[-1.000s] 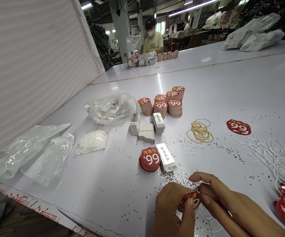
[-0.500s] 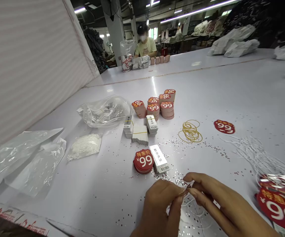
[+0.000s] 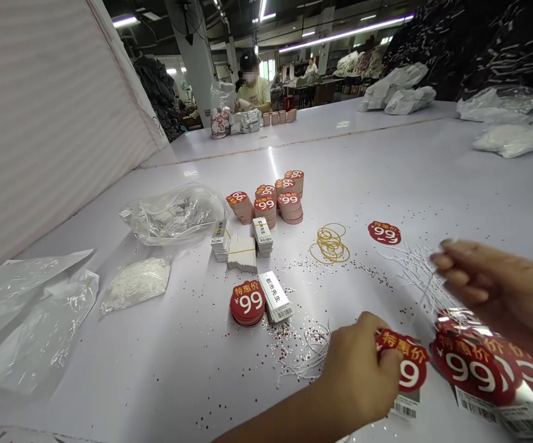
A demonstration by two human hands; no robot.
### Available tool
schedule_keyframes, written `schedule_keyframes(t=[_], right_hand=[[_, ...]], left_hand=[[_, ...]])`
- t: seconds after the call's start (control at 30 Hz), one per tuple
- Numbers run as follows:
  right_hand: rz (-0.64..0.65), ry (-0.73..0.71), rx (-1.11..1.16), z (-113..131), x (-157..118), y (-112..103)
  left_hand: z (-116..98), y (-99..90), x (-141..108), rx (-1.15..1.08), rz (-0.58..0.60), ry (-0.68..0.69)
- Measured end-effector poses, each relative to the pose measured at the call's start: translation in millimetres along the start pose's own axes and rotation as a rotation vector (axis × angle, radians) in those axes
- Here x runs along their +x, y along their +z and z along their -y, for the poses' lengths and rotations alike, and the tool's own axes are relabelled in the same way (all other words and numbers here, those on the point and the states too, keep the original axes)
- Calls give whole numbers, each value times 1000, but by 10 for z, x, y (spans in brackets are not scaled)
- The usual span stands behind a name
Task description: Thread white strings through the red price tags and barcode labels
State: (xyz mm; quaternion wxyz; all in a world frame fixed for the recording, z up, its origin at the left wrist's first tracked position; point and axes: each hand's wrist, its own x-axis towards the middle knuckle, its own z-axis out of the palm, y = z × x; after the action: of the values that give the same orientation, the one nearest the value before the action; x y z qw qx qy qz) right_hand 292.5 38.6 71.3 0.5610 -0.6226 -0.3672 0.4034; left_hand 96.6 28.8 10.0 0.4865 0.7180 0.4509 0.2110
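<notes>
My left hand [image 3: 363, 363] pinches a red round price tag [image 3: 407, 363] with a white barcode card behind it, low over the table. To its right, my right hand [image 3: 492, 283] is raised and blurred, its fingertips pinched around what looks like a thin white string [image 3: 427, 288]. Beneath my right hand lies a pile of red tags with barcode cards [image 3: 472, 366], their white strings [image 3: 407, 264] fanned out behind. Left of my left hand are loose white strings [image 3: 310, 354], a short stack of red tags [image 3: 247, 303] and a stack of white cards [image 3: 276, 298].
Taller stacks of red tags [image 3: 265, 209] and banded white cards [image 3: 242, 253] stand mid-table. Yellow rubber bands [image 3: 330, 245] and a single red tag [image 3: 384, 232] lie right of them. Plastic bags [image 3: 178, 212] are at left. Across the table sits another person [image 3: 255, 92].
My hands were together over the loose strings. Both have moved right: the left now shows a red tag and card, the right has swung over the tag pile. The view has turned right.
</notes>
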Motion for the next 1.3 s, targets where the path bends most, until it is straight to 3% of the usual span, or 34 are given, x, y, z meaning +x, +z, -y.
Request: schedule_keyframes(t=[0.07, 0.17, 0.3, 0.37, 0.47, 0.53, 0.57, 0.67, 0.77, 0.83, 1.0, 1.1, 1.2, 1.3], right_hand=[[-47, -48, 18, 112, 236, -169], [-13, -58, -35, 132, 509, -299], [-9, -76, -166, -74, 720, -351], [-43, -92, -288, -188, 734, -378], [-88, -130, -526, -340, 570, -375], [-9, -169, -650, -450, 341, -290], [98, -179, -712, -508, 210, -215], [325, -198, -749, -672, -135, 120], [446, -204, -836, -785, -289, 499], [445, -222, -891, -837, -308, 707], [401, -311, -994, -913, -309, 967], [426, -338, -965, -850, -307, 970], [486, -348, -866, -637, -322, 912], [513, -340, -600, -328, -388, 833]], left_hand=[[-24, 209, 184, 179, 9, 21], [-68, 460, 430, 278, 3, 69], [-186, 682, 623, 321, 4, 108], [-253, 680, 643, 368, 18, 118], [-285, 379, 551, 416, -24, 179], [-221, -26, 405, 398, -147, 248], [-159, -265, 310, 386, -237, 261], [117, -951, -6, 400, -595, 98], [433, -1348, -269, 442, -753, -80], [598, -1410, -367, 463, -764, -162], [745, -1279, -393, 498, -716, -202], [745, -1232, -380, 529, -736, -186], [767, -1220, -378, 558, -764, -168], [810, -1204, -367, 576, -797, -153]])
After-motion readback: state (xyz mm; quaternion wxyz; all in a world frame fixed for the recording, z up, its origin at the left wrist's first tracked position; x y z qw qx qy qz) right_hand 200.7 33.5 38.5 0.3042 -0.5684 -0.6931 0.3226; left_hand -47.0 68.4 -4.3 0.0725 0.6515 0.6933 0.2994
